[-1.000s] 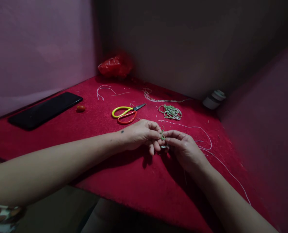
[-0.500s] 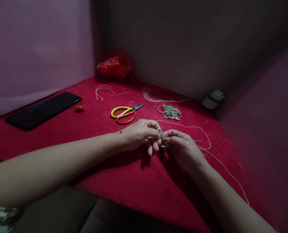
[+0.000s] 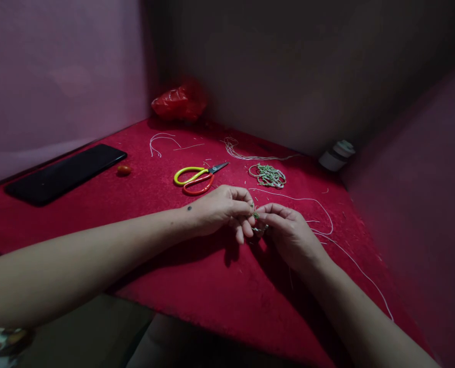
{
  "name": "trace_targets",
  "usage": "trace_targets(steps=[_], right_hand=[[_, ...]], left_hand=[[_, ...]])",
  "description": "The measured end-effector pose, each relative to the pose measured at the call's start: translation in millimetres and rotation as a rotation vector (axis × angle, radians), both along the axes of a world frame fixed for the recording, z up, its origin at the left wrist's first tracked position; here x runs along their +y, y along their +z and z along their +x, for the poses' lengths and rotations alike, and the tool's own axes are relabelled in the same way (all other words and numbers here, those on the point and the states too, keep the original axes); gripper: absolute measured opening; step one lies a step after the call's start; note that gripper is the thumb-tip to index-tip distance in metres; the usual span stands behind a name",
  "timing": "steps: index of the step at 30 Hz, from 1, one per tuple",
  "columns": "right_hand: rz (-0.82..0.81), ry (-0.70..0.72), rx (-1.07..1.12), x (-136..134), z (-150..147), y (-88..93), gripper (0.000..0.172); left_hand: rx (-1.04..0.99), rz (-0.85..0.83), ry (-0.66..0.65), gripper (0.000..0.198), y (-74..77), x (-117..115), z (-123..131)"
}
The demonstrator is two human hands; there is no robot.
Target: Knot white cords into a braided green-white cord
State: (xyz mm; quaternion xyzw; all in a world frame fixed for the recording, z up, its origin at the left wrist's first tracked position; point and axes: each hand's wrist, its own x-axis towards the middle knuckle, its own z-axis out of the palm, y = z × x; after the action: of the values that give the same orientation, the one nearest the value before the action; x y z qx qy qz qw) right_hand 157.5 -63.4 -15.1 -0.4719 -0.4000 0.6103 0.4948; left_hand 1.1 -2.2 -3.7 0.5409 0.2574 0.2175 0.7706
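My left hand [image 3: 222, 209] and my right hand [image 3: 289, 232] meet over the red table [image 3: 197, 276], fingertips pinched together on a small green and white knotted cord piece [image 3: 256, 216]. Most of that piece is hidden between the fingers. A thin white cord [image 3: 329, 225] trails from my right hand across the table toward the right edge. Beyond the hands lies a finished bundle of green and white knotted cord [image 3: 268, 175].
Scissors with yellow and orange handles [image 3: 195, 178] lie just beyond my left hand. A black phone [image 3: 64, 174] and a small orange bead [image 3: 123, 170] sit at the left. Loose white threads [image 3: 158, 140], a red plastic bag [image 3: 179, 102] and a white spool [image 3: 337, 155] lie near the walls.
Both hands stay pinched on the cord piece; the fingers shift only slightly. The view has drifted a little.
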Motion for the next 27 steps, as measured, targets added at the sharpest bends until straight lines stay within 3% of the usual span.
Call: trace_targets(steps=[8,27], right_hand=[[0.072,0.01,-0.072,-0.2,0.0,-1.7,0.011],[0.066,-0.129,-0.055,-1.3,-2.4,1.9,0.013]], left_hand=[[0.005,0.017,-0.018,0.006,1.2,-1.3,-0.2],[0.101,0.172,-0.1,0.011,6.5,-2.6,-3.9]])
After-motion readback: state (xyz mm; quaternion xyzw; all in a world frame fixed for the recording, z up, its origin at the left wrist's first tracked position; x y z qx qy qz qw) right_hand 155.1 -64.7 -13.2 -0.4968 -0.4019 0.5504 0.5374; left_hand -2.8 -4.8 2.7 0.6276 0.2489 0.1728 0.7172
